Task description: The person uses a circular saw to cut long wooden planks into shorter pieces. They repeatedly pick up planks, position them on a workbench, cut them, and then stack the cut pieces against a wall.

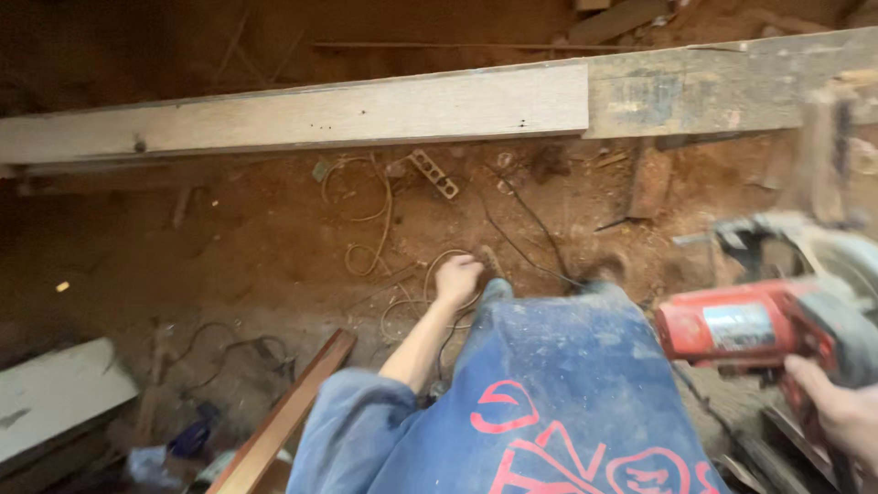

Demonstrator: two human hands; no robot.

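My left hand [456,277] reaches down to the dirt floor and closes on a loop of pale cable [368,218] that trails across the ground to a power strip [433,173]. My right hand [837,412] grips the handle of a red circular saw [764,316] at the right edge; its blade guard is blurred. My blue trouser leg with red markings [558,393] fills the lower middle and hides the ground below it.
A long pale wooden beam [302,114] runs across the upper half, joined to a darker board [732,87]. A reddish wood strip [283,416] leans at lower middle. A white board [55,393] and scraps lie lower left. Black cords [526,229] cross the dirt.
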